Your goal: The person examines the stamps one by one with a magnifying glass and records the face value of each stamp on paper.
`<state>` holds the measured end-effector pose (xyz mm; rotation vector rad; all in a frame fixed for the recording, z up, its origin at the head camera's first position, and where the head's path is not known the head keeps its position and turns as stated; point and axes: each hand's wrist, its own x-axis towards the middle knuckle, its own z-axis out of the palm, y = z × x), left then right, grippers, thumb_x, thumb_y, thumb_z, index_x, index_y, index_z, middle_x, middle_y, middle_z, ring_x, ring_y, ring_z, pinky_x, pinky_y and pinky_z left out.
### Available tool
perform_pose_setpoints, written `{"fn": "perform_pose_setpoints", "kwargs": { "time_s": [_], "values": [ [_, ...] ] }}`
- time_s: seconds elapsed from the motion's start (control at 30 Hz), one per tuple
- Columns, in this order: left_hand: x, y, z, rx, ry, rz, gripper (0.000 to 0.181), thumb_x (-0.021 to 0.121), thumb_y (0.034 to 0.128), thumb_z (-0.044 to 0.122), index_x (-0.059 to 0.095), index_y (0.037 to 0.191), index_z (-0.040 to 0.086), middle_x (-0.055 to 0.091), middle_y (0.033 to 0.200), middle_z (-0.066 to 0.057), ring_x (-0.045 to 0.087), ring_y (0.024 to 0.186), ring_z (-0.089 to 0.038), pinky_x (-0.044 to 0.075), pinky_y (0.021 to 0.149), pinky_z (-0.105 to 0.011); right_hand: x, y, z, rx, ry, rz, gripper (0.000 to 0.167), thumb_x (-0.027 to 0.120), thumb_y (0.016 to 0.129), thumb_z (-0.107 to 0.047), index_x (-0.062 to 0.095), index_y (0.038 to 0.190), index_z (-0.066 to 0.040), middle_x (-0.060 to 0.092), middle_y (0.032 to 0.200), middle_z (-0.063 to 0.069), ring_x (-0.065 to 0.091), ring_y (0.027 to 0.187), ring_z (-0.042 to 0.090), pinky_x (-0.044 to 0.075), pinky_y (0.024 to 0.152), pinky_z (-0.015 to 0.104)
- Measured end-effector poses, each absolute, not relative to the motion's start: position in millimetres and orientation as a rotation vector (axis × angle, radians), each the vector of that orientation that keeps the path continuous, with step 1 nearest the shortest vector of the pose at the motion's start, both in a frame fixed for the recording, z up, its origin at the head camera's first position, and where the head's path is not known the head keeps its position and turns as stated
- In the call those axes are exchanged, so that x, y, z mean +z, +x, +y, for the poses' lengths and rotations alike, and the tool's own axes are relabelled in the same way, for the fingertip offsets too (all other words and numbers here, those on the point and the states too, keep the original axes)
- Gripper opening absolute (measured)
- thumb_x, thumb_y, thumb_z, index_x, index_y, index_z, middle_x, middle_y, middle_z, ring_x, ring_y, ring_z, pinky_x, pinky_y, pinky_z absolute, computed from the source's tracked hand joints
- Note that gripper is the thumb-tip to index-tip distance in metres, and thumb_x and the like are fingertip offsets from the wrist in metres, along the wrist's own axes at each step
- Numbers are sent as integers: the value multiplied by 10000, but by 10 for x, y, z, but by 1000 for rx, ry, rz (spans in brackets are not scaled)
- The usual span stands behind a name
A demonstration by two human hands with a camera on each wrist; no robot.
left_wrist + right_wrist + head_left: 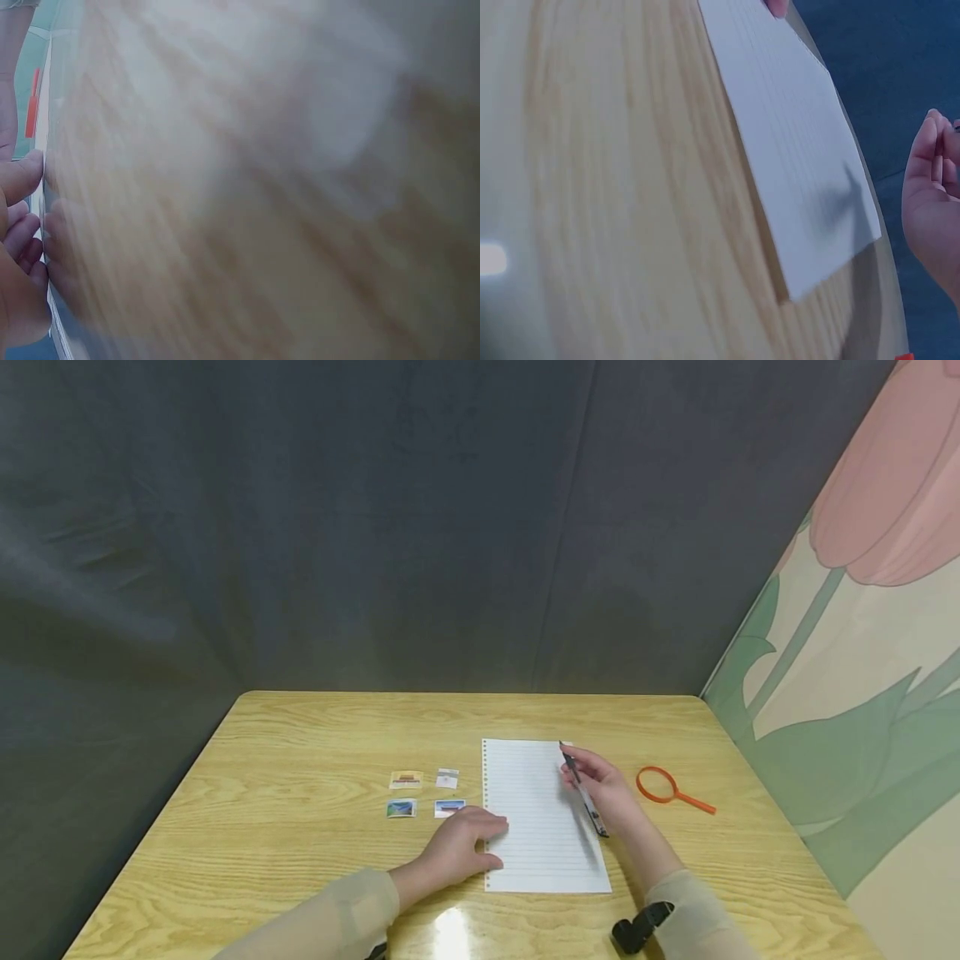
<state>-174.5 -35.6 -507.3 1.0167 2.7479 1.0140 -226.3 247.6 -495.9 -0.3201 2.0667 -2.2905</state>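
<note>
A white lined sheet of paper (540, 852), with holes down its left side, lies on the table. My left hand (459, 847) rests at the sheet's left edge, thumb and fingers spread apart over it. My right hand (607, 789) pinches a pen (587, 802) above the sheet's right side, its dark end pointing away from me. In the right wrist view the sheet (795, 165) looks tilted, and the right hand (934, 202) shows at the right, with the pen barely visible. The left wrist view catches the left hand (19, 285) at its edge.
Several small stamp-like pictures, among them a yellowish one (406, 780) and a green-blue one (401, 808), lie left of the sheet. An orange magnifying glass (696, 803) lies to the right. A dark curtain (420, 527) hangs behind the wooden table (300, 810).
</note>
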Motion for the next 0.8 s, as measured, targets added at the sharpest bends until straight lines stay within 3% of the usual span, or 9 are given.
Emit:
{"fn": "perform_pose_setpoints", "kwargs": {
  "time_s": [0.27,0.5,0.57,0.8],
  "values": [
    [-5105,-1764,-364,1003,1062,2754,526,829,805,224,666,1278,64,647,1294,-7,554,1210,-194,420,1065,-326,-4832,-2229,2255,-2342,-314,2032,469,594,957,46,419,1368,189,643,1061,53,664,956,147,549,885,269],
    [-5095,-1760,-367,1002,1094,2751,509,826,808,216,674,1264,50,645,1301,-18,557,1212,-203,413,1071,-328,-4963,-2369,2140,-2243,-292,2078,444,587,1000,-93,484,1384,105,615,1170,303,676,938,113,552,876,256],
    [-5092,-1758,-368,998,1095,2752,507,824,810,218,673,1265,50,642,1306,-17,555,1213,-202,412,1072,-327,-4966,-2391,2089,-2163,-255,2167,410,591,1003,-127,535,1358,71,619,1195,310,677,931,114,556,855,246],
    [-5090,-1769,-378,975,1140,2764,497,831,801,216,684,1246,50,643,1302,-23,566,1202,-201,422,1061,-314,-4990,-2461,1928,-1961,-119,2372,306,674,953,-161,666,1216,-4,708,1063,132,669,935,160,567,829,271]
  ]
}}
